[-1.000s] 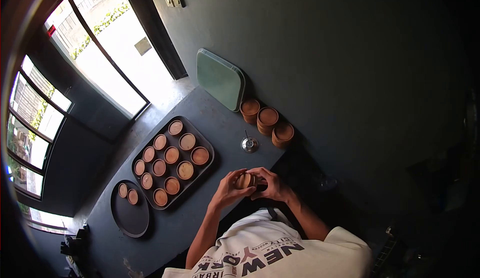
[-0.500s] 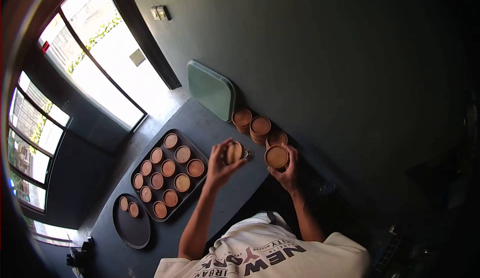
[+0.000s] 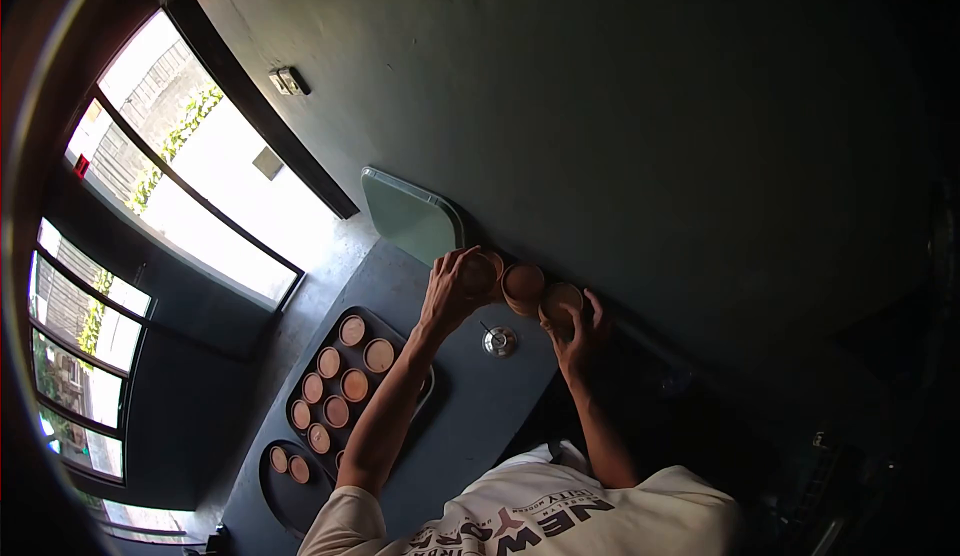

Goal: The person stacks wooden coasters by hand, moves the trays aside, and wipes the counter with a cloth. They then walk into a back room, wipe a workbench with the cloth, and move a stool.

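Three stacks of round brown wooden coasters stand in a row against the wall. My left hand point(image 3: 452, 291) curls around the top of the left stack point(image 3: 483, 270), its fingers over the rim. Between my hands is the middle stack point(image 3: 523, 284), untouched. My right hand point(image 3: 580, 330) grips the rim of the coaster point(image 3: 562, 301) on top of the right stack, thumb on the near side. A small shiny metal object point(image 3: 499, 341) with a thin stem sits on the table just below the stacks.
A dark rectangular tray point(image 3: 378, 318) with rows of coasters lies left on the dark table point(image 3: 470, 406), partly behind my left forearm. Beside it is a round black tray point(image 3: 290, 496) with two coasters. A green tray point(image 3: 405, 214) leans on the wall.
Both hands, each with a coaster, have moved to the wall: my left hand up to the left stack, my right hand onto the right stack. The metal object is now uncovered.
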A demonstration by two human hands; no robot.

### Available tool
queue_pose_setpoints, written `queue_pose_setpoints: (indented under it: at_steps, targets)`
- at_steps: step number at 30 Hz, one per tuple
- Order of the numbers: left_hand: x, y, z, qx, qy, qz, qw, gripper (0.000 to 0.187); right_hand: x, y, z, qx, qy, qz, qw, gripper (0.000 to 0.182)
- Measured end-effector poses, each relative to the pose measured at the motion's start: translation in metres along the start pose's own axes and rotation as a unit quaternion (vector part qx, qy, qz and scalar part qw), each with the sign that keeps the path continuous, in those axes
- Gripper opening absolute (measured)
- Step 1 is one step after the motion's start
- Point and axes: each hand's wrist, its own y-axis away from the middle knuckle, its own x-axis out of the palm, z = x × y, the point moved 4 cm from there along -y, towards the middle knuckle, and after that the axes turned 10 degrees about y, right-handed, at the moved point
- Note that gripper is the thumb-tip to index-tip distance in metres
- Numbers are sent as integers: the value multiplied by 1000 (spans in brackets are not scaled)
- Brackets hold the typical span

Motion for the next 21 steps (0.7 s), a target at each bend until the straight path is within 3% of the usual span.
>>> queue_pose_setpoints:
  at_steps: [4,7,16,21]
  targets:
    - [12,-7,8,6,45,8,999,89,1,-1,-3,1,-7,23,1000,59]
    - [19,-15,20,9,42,14,999,84,12,0,-6,-5,-44,-15,999,56]
    - [38,-15,27,49,5,15,999,86,19,3,-12,-29,-62,-29,997,62]
    - [28,-12,22,76,-40,-10,996,66,19,4,-13,-45,-63,-27,997,57]
